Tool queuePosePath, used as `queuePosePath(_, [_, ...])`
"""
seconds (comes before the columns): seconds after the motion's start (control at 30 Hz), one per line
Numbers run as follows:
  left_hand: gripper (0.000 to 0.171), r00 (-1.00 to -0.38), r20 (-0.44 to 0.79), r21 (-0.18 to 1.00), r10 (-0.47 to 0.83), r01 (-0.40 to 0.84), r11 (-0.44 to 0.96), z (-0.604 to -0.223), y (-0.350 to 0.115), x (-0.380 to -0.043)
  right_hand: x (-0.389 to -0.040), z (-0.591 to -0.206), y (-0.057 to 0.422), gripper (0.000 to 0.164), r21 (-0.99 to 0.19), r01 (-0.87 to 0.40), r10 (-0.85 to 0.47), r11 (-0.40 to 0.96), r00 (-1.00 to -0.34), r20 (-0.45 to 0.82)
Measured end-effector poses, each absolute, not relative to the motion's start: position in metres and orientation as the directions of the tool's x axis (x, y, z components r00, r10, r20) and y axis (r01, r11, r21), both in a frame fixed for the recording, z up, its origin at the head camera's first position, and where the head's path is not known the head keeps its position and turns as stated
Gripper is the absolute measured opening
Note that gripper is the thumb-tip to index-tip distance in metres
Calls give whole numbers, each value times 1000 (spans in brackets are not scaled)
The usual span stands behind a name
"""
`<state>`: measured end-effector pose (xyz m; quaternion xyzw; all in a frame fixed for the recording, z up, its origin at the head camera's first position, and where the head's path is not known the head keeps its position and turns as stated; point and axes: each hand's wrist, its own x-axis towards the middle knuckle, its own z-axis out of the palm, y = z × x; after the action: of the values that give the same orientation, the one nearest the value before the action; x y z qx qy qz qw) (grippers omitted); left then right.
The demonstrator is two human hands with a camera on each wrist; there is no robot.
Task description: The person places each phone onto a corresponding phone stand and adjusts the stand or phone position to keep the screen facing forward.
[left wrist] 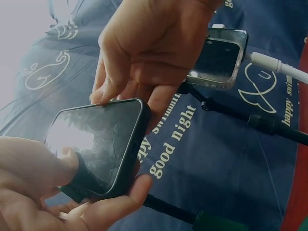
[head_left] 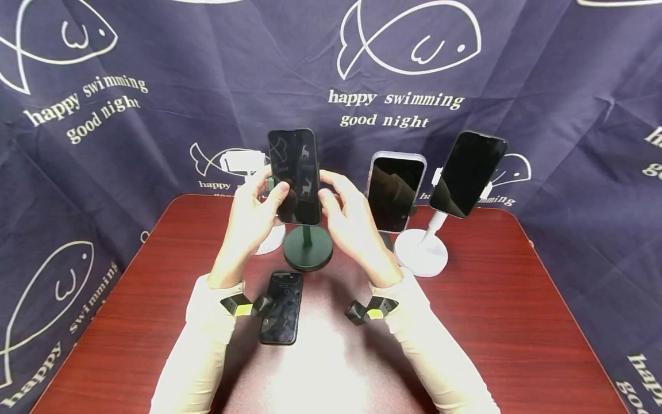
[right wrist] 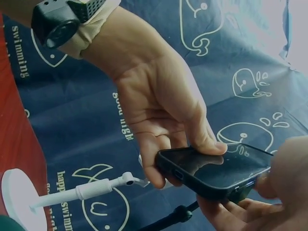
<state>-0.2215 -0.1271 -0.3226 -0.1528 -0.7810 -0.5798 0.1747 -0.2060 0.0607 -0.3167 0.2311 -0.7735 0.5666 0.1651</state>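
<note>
A black-framed smartphone (head_left: pixel 296 167) stands upright at the head of a dark green phone stand (head_left: pixel 307 256). My left hand (head_left: pixel 250 215) grips its left side, thumb flat on the screen and fingers behind. On the opposite side, my right hand (head_left: pixel 357 224) holds the phone's right edge between thumb and fingers. The left wrist view shows the same phone (left wrist: pixel 103 144) between both hands, a dark clamp partly visible under it. In the right wrist view, the left thumb presses the screen of the phone (right wrist: pixel 216 168). Most of the clamp is hidden behind the phone.
Another phone (head_left: pixel 281 310) lies on the red table (head_left: pixel 491 333), near my left wrist. Behind my left hand is a white stand (head_left: pixel 244 161). At right, a pale-cased phone (head_left: pixel 397 192) and a black phone (head_left: pixel 468 172) are propped up, the latter on a white stand (head_left: pixel 421 256).
</note>
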Motion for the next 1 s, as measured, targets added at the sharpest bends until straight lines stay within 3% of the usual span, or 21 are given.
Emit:
queuePosePath(0.53, [40,-909,414,883,41,412,227,-323,-128,-220,-211,-319,60,38,-777,-544,-95,316,-833,544])
queuePosePath(1.0, [40,-895,445,845,1,421,329,-322,-125,-217,-217,-324,58,36,-736,-601,-41,312,-783,621])
